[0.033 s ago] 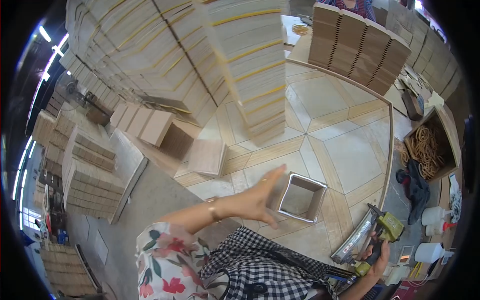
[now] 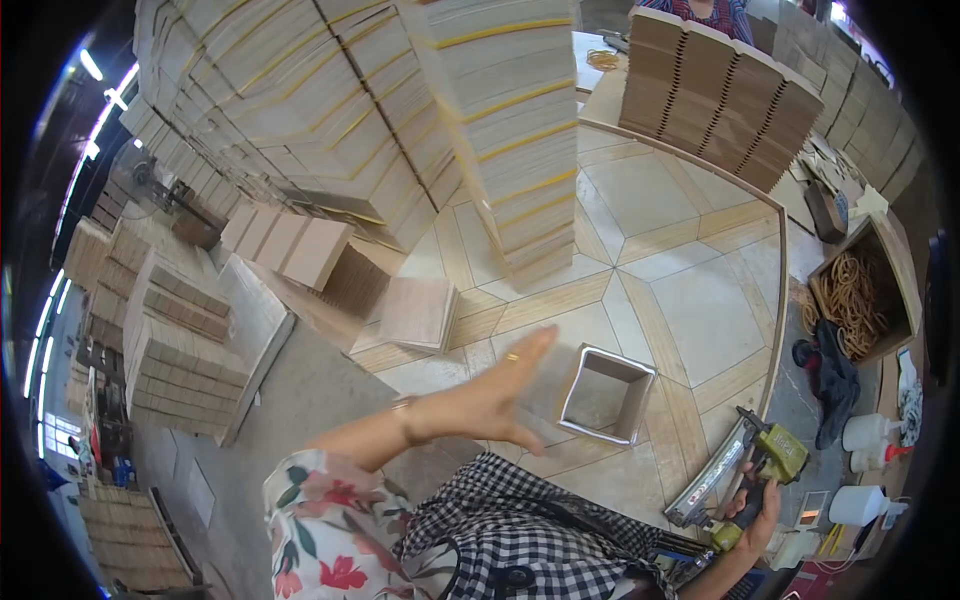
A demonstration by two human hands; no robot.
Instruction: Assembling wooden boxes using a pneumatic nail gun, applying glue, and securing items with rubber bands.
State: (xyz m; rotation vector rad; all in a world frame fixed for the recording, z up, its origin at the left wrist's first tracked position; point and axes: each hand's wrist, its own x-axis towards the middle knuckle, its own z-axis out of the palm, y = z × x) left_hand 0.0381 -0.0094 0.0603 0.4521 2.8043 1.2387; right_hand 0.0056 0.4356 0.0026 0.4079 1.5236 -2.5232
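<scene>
A small square wooden frame (image 2: 632, 408), open in the middle, sits on the table with a white, glue-like line along its top edges. Just left of it is my left hand (image 2: 490, 402), fingers spread and thumb apart, holding nothing and not touching the frame. My right hand (image 2: 762, 520) is wrapped round the handle of a green nail gun (image 2: 782, 452) at the table's right edge. The gun's long magazine slants down to the left. Beyond my left hand lies a short stack of thin square wooden panels (image 2: 418, 312).
Tall stacks of boards with yellow bands (image 2: 515, 130) rise at the back left. Joined box sides (image 2: 690, 90) stand at the far edge, before another person (image 2: 712, 12). On the right are a box of rubber bands (image 2: 855, 300), a dark cloth (image 2: 838, 385) and white bottles (image 2: 868, 432).
My left hand has drawn slightly left, away from the wooden frame. The frame and my right hand with the nail gun stay about where they were.
</scene>
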